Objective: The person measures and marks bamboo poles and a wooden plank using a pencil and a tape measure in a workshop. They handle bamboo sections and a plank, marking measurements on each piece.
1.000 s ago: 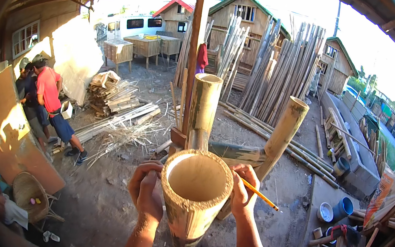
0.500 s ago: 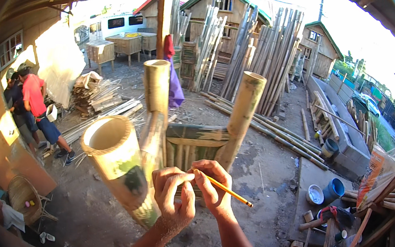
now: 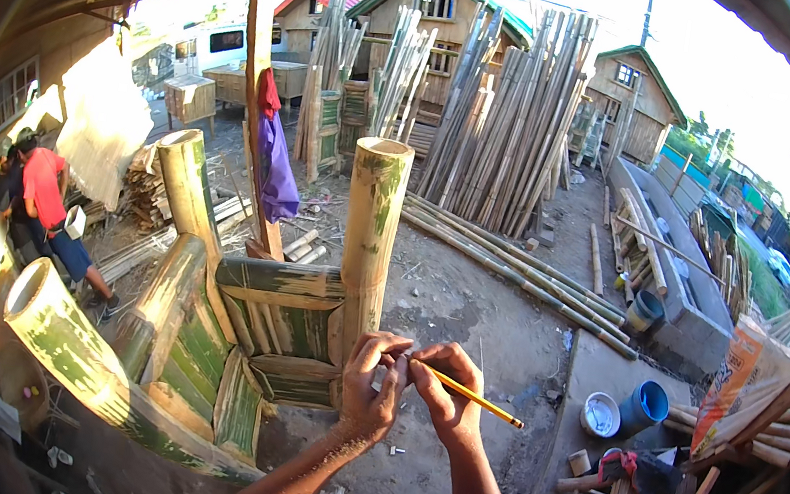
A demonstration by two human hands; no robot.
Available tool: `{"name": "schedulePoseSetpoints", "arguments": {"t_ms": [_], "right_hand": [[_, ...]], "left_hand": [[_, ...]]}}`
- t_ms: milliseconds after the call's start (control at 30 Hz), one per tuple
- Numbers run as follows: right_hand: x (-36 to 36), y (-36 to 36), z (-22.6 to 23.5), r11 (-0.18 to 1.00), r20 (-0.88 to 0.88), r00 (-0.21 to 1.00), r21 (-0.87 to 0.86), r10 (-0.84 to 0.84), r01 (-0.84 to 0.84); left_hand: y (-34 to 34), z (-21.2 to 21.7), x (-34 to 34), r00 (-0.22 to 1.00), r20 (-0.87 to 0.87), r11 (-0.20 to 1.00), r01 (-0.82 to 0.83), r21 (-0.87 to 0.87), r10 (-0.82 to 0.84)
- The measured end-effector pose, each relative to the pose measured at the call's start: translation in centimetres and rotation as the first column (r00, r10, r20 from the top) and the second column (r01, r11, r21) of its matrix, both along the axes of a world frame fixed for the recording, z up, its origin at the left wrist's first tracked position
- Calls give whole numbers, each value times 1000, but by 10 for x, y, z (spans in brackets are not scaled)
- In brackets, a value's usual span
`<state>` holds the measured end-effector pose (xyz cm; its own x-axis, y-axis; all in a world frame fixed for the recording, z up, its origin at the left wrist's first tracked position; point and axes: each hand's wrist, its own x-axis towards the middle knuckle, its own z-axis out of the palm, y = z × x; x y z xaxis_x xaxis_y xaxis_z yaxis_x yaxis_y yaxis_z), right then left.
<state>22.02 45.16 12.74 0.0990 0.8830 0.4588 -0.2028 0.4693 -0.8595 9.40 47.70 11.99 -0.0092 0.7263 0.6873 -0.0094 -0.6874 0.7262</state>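
**Holding a pencil over a bamboo frame**

Meeting in front of the body, both hands pinch one yellow pencil (image 3: 480, 398). The right hand (image 3: 447, 396) has its grip closed around the pencil's near end, thumb and fingers wrapped on it, while the shaft sticks out to the right with its dark tip well clear of the fingers. The left hand (image 3: 373, 386) is closed too, its fingertips touching that same end and the right hand's fingers.

Just beyond the hands stands an upright bamboo post (image 3: 372, 234), joined to a green slatted bamboo frame (image 3: 277, 332). A thick bamboo tube (image 3: 68, 348) slants at lower left. Across the dirt yard, a person (image 3: 43, 203) in a red shirt crouches, and bamboo poles (image 3: 512, 132) lean against a hut.
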Motion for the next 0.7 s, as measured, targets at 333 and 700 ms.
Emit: {"name": "schedulePoseSetpoints", "arguments": {"t_ms": [333, 700], "right_hand": [[75, 171, -25, 951, -120, 943, 40, 310, -308], [102, 349, 19, 808, -39, 836, 283, 548, -517]], "left_hand": [[182, -7, 41, 966, 57, 968, -250, -11, 250], [311, 56, 58, 616, -89, 612, -734, 293, 782]]}}
